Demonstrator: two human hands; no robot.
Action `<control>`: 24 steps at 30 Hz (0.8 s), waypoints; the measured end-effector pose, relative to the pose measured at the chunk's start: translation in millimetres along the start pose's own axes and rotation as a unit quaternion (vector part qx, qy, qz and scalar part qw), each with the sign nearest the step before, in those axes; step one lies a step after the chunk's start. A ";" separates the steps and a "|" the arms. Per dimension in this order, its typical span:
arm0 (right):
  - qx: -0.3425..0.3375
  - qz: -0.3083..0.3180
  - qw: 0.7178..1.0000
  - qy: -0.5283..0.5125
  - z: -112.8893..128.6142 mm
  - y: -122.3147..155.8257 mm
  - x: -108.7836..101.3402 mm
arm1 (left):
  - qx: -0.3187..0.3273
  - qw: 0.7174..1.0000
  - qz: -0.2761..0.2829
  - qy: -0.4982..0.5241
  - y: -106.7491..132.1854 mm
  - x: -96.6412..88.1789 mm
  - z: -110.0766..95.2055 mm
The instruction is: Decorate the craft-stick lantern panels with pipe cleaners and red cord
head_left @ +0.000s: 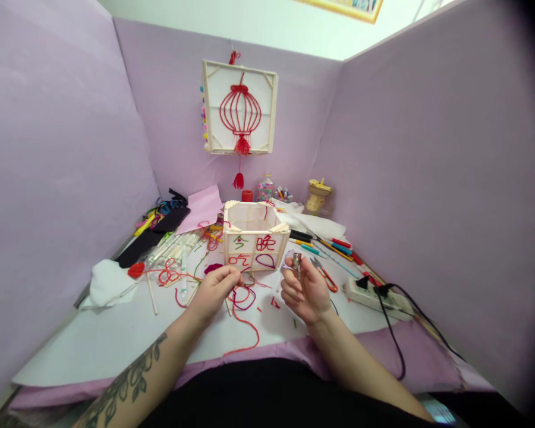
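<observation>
My left hand [219, 291] is closed in a pinch in front of the box lantern, thumb and forefinger together on a thin strand of magenta yarn [249, 302]. Part of the strand is hidden by the fingers. My right hand [308, 292] is closed round a small lighter [297, 263], its metal top pointing up. Between and behind the hands stands an open-topped box lantern [256, 223] with wooden stick edges. Its front panel bears characters in green, red and purple yarn. Red yarn [249, 326] trails on the table below the hands.
Orange-handled scissors [325, 276] lie right of my right hand. A power strip [374, 297] with black cables sits further right. Several pens [310, 246] lie behind. A finished lantern [241, 107] hangs at the back wall. Bagged sticks [172, 249] and white cloth [111, 282] are left.
</observation>
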State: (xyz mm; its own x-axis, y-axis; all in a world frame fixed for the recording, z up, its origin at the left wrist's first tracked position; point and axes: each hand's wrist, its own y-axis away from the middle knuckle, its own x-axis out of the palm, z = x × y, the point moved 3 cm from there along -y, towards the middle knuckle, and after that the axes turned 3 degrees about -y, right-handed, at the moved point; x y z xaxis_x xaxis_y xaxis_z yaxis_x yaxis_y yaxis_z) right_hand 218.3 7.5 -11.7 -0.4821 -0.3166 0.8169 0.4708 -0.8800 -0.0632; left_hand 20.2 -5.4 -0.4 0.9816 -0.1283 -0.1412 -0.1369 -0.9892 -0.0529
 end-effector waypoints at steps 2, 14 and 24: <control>-0.001 -0.002 1.000 0.003 0.4 0.5 0.2 | 0.000 1.000 0.000 -0.001 0.1 0.0 -0.3; -0.126 -0.109 0.967 0.194 -4.6 2.4 2.7 | 0.001 1.000 -0.007 -0.011 1.8 -0.8 -1.2; -0.145 -0.119 0.947 0.261 -3.9 7.2 3.9 | 0.003 1.000 -0.014 -0.018 3.0 -0.3 -4.4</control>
State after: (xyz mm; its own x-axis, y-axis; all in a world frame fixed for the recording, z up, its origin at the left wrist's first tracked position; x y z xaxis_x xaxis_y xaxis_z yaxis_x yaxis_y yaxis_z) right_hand 217.0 -1.5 -11.3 -0.8843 -0.1624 0.4377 0.1164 -0.9846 -0.1301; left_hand 20.1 -8.6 3.8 0.9796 -0.0988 -0.1749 -0.1112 -0.9918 -0.0628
